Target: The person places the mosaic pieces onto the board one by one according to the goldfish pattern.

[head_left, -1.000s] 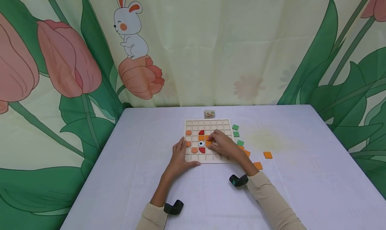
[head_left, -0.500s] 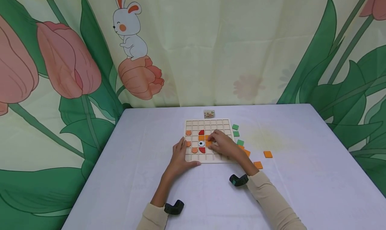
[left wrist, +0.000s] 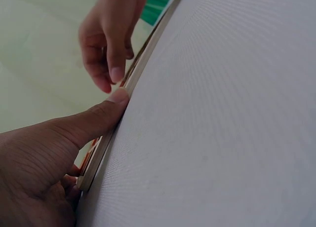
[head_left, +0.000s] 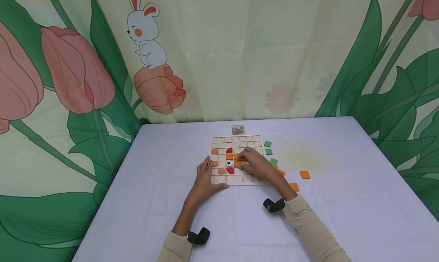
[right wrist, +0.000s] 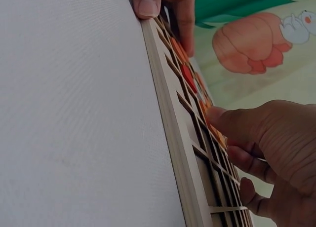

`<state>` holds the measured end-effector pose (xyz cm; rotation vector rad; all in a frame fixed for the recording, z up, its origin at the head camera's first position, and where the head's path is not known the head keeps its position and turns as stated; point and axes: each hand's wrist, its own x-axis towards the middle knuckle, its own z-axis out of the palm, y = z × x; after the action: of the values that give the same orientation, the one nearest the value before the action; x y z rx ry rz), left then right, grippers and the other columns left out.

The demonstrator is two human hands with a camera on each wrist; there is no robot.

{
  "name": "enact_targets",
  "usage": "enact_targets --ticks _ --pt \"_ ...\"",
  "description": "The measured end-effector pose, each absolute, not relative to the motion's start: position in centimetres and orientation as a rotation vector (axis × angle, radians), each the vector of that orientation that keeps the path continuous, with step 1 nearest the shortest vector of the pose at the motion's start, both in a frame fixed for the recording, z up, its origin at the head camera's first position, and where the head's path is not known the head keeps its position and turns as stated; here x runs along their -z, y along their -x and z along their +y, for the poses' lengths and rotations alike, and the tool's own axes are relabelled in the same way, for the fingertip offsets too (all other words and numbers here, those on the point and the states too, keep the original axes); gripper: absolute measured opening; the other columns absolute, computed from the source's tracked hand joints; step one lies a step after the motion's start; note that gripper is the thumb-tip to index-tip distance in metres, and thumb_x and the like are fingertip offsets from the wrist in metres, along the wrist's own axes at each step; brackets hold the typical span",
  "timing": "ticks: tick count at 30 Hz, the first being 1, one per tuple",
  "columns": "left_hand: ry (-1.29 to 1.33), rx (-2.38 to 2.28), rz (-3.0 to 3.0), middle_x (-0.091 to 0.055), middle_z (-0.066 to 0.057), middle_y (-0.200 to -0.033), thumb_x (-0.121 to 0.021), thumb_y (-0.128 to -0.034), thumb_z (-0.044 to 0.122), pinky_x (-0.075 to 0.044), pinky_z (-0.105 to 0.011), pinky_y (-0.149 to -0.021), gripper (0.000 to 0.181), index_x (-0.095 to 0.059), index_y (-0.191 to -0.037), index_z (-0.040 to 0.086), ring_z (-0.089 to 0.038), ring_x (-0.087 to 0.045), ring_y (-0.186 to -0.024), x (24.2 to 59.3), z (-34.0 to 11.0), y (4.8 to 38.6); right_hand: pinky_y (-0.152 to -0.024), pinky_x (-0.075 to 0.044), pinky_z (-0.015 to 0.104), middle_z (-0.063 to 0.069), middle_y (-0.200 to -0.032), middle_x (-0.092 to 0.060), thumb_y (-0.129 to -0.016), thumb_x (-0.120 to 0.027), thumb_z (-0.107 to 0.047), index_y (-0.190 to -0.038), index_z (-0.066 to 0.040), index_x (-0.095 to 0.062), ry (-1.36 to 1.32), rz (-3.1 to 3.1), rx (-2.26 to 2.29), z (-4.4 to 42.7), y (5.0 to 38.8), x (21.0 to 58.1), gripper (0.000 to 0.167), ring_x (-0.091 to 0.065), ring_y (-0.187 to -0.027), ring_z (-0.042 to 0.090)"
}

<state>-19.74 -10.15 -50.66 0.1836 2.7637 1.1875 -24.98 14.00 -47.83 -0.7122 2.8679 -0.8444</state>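
Observation:
A pale wooden grid board (head_left: 252, 181) lies on the white table. My left hand (head_left: 204, 177) holds its near left corner, with the thumb along the front edge and the fingers along the left side. My right hand (head_left: 257, 164) reaches over the board, its curled thumb and fingers at an orange square tile (head_left: 237, 163); the fingertips partly cover it. More orange squares (head_left: 229, 156) sit just above. A white eye disc (head_left: 229, 163) lies between a red quarter piece (head_left: 229, 150) and another red piece (head_left: 230, 170). Orange discs (head_left: 221, 171) fill several cells at the left.
Green square tiles (head_left: 269, 151) lie beside the board's right edge. Loose orange squares (head_left: 305, 174) are spread farther right, some partly behind the right arm. A small patterned block (head_left: 237, 129) stands behind the board. A printed curtain (head_left: 226, 63) hangs past the table's far edge.
My right hand and forearm have shifted very slightly to the right, the fingertips still at the orange tile. The left hand keeps its place on the board. The head view has tilted a little.

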Motion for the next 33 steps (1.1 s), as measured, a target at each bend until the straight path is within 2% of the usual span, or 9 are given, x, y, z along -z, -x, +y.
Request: enact_targets --ticks 6,16,26,33 --pt "-0.177 -1.193 2.767 -0.015 -0.015 -0.178 -0.094 -0.0781 0.038 -0.04 -0.057 -0.124 0.118 -0.026 -0.169 0.005 -0.039 -0.021 -0.157 50.6 -10.1 19.7 -0.101 -0.057 0.046 0.011 -0.119 -0.066 -0.1 -0.073 -0.017 -0.121 -0.003 -0.073 0.634 2.868 0.856 15.0 24.6 46.6 0.026 -0.064 -0.108 0.026" --pt "-0.187 -1.215 2.768 -0.015 -0.015 -0.178 -0.094 -0.0778 0.035 -0.041 -0.056 -0.123 0.119 -0.024 -0.169 0.005 -0.04 -0.021 -0.158 50.7 -10.0 19.6 -0.093 -0.06 0.043 0.012 -0.11 -0.068 -0.1 -0.073 -0.011 -0.119 0.0 -0.072 0.536 2.894 0.958 19.3 23.8 45.2 0.022 -0.063 -0.102 0.026" --pt "-0.191 -1.219 2.759 -0.014 -0.015 -0.178 -0.095 -0.078 0.036 -0.04 -0.056 -0.123 0.12 -0.024 -0.169 0.007 -0.04 -0.02 -0.159 50.7 -10.1 19.5 -0.088 -0.06 0.038 0.012 -0.105 -0.066 -0.098 -0.074 -0.011 -0.114 0.0 -0.073 0.365 2.899 0.924 23.4 23.0 46.2 0.02 -0.059 -0.096 0.025" --pt "-0.199 -1.24 2.761 -0.014 -0.016 -0.179 -0.096 -0.0779 0.037 -0.041 -0.057 -0.123 0.12 -0.024 -0.169 0.007 -0.04 -0.02 -0.159 50.8 -10.1 19.6 -0.084 -0.055 0.033 0.008 -0.099 -0.065 -0.096 -0.078 -0.014 -0.108 -0.002 -0.072 0.382 2.85 0.906 24.5 22.7 47.0 0.018 -0.057 -0.094 0.022"
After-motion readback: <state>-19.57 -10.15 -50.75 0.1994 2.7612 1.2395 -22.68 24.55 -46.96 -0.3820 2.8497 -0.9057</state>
